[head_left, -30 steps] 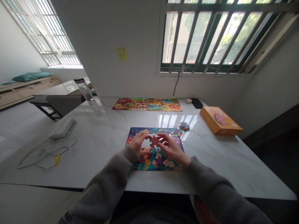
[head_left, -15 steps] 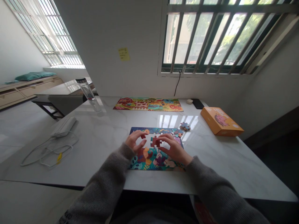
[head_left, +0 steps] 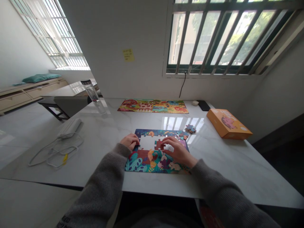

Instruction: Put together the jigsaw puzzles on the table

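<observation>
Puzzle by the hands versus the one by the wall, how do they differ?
The near jigsaw puzzle has a gap in its middle; the far puzzle looks complete. The near one is dark blue and teal; the far one is warmer, with a red barn. Both lie flat on the marble table.

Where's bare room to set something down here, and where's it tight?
Free marble tabletop lies between the puzzle and orange box, and left of it by the white power bank. Crowded: left hand, right hand, loose pieces at the puzzle.

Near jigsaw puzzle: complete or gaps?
Incomplete: the jigsaw puzzle has a gap in its upper middle, where the white marble table shows through, beside the right hand.
</observation>
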The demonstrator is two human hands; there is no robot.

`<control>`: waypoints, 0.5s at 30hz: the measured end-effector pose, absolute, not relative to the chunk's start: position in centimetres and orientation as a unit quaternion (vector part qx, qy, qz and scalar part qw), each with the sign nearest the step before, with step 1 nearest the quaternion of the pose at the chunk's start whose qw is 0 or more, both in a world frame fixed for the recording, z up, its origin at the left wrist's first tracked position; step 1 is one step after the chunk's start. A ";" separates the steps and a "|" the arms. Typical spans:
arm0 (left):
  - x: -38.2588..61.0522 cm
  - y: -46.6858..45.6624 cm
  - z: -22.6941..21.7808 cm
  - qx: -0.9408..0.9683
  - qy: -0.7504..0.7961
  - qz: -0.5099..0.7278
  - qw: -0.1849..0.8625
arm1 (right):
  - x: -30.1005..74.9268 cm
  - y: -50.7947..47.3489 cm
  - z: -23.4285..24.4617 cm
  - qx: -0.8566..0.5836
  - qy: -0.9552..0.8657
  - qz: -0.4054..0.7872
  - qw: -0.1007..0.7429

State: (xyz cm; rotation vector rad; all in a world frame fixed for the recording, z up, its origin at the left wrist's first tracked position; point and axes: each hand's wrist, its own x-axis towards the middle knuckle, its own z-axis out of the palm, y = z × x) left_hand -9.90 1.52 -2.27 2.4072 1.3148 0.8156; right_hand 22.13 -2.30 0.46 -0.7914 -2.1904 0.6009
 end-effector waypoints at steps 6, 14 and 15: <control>-10.0 1.8 -2.8 0.832 0.453 0.286 0.144 | 20.3 -2.3 1.6 -0.288 -0.891 0.196 0.293; -10.0 1.7 -2.4 0.833 0.456 0.276 0.146 | 15.9 -0.7 1.0 -0.302 -0.904 0.154 0.260; -10.1 1.7 -2.4 0.834 0.454 0.275 0.147 | 15.5 -0.4 0.7 -0.303 -0.904 0.157 0.258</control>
